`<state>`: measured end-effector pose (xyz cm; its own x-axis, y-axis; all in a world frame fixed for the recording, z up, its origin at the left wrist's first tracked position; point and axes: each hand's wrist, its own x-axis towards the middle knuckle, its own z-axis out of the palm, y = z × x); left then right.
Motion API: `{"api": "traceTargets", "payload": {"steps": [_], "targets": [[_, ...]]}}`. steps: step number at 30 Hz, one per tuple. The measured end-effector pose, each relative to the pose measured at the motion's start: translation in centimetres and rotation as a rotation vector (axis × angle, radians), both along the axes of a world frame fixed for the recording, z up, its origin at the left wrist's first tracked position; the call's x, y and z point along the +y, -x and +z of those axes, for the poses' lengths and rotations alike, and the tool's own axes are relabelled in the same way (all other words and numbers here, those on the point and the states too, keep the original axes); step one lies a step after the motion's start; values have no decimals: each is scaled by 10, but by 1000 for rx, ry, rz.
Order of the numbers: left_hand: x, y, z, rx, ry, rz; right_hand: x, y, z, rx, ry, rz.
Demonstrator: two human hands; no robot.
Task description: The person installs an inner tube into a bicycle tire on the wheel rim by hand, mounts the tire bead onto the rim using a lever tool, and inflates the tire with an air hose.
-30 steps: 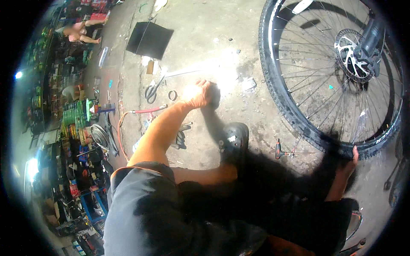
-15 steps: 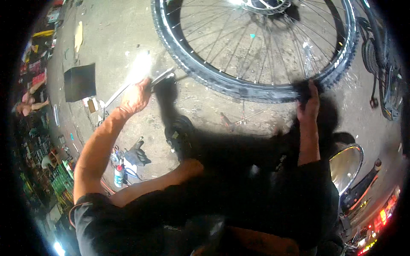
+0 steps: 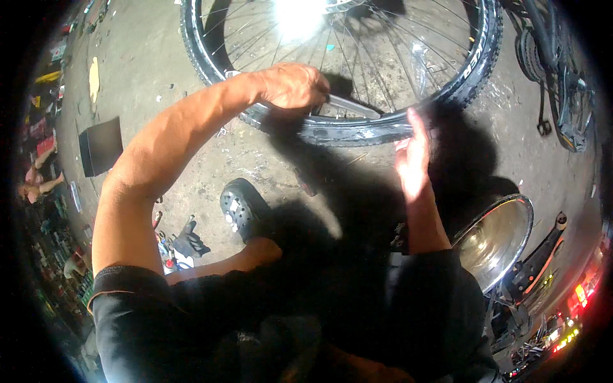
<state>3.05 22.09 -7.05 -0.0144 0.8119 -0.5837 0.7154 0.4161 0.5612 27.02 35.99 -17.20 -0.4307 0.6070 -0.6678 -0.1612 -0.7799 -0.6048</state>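
On the concrete floor [image 3: 143, 70], well left of the left fingers, lies a black square panel [image 3: 101, 147]. Below those fingers are a dark glove [image 3: 189, 240] and, nearer, a black clog [image 3: 241, 205]. The left hand [image 3: 290, 86] has its fingers curled around a flat metal bar [image 3: 354, 106], which juts rightward from them along the inner side of a bicycle tyre [image 3: 345, 135]. The right hand [image 3: 414, 156] grips that tyre, thumb on top, fingers at the outer edge. Below and right of them sits a round shiny basin [image 3: 495, 246].

There is one wheel [image 3: 345, 135], one grey bar [image 3: 354, 107], one bowl [image 3: 498, 246], one clog [image 3: 242, 207], one glove [image 3: 189, 242].
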Motion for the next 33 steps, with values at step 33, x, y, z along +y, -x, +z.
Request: {"api": "traceTargets", "payload": {"steps": [33], "targets": [[5, -78, 34, -659, 618, 774, -2, 0, 10, 86, -33, 46]]}}
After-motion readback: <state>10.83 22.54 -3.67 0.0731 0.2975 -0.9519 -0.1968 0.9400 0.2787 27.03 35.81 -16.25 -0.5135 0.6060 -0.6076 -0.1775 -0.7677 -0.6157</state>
